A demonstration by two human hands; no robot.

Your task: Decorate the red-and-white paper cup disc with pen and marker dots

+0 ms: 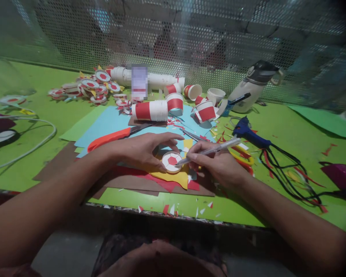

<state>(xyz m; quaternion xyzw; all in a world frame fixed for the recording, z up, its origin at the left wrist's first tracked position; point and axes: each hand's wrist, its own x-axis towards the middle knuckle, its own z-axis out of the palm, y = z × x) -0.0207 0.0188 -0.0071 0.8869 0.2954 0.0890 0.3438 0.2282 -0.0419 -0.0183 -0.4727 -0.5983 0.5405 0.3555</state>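
My left hand pins a small round cup-bottom piece, white with red patches, onto a yellow paper sheet; thumb and fingers hold its rim. My right hand grips a white pen whose tip touches the round piece's right edge. Under the yellow sheet lie red and brown paper sheets.
Red-and-white paper cups lie stacked behind my hands, with a pile of finished round pieces at the far left. Orange-handled scissors, a blue glue gun with black cord, yellow scissors, a white bottle, paper scraps, a mesh wall.
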